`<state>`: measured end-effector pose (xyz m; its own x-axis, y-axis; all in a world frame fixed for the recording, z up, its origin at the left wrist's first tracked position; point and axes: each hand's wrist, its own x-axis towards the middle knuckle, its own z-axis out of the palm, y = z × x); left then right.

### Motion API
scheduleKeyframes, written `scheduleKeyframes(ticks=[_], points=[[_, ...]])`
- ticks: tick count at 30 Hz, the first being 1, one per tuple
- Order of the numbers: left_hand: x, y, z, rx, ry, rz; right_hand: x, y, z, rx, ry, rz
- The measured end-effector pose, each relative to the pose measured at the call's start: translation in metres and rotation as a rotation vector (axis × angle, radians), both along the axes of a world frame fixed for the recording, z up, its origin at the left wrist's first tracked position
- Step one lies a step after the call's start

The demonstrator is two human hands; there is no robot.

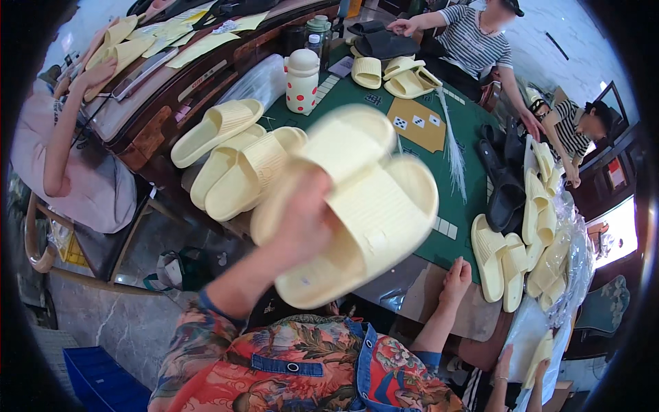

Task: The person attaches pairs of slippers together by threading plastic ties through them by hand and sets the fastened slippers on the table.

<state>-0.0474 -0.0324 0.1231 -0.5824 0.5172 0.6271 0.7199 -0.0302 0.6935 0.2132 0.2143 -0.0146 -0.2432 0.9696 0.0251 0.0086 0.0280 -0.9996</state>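
Observation:
My left hand (305,216), partly blurred, grips a pair of cream slippers (388,213) with ribbed straps, held above the table's near edge. The two slippers lie side by side, and part of my hand is hidden behind a strap. My right hand (454,280) rests by the green table's edge with fingers curled closed; whatever they may hold is hidden. Left of the held pair, more cream slippers (230,182) stand on the table. On the right, another cream pair (489,257) lies nearest my right hand.
Past the slippers stands a white bottle with red dots (302,86). Black slippers (504,185) and plastic-wrapped cream ones (549,264) line the right side. A person in a striped shirt (473,41) reaches over the far side; others work left and right. A blue crate (103,378) sits lower left.

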Motion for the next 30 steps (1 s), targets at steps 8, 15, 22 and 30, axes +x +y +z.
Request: scheduleKeyframes(ticks=[8, 15, 22, 30], points=[[-0.208, -0.065, 0.0, -0.087, -0.1, 0.203, -0.008, -0.005, -0.006, 0.21, -0.089, 0.145], [-0.236, -0.073, -0.074, -0.507, 0.179, 0.657, -0.019, -0.016, 0.003, 0.361, -0.271, 0.126], [-0.212, -0.095, -0.049, -0.473, 0.252, 0.526, -0.013, -0.018, -0.001, 0.375, -0.336, 0.044], [-0.209, -0.103, -0.05, -0.35, 0.229, 0.438, -0.025, -0.016, 0.014, 0.425, -0.445, 0.01]])
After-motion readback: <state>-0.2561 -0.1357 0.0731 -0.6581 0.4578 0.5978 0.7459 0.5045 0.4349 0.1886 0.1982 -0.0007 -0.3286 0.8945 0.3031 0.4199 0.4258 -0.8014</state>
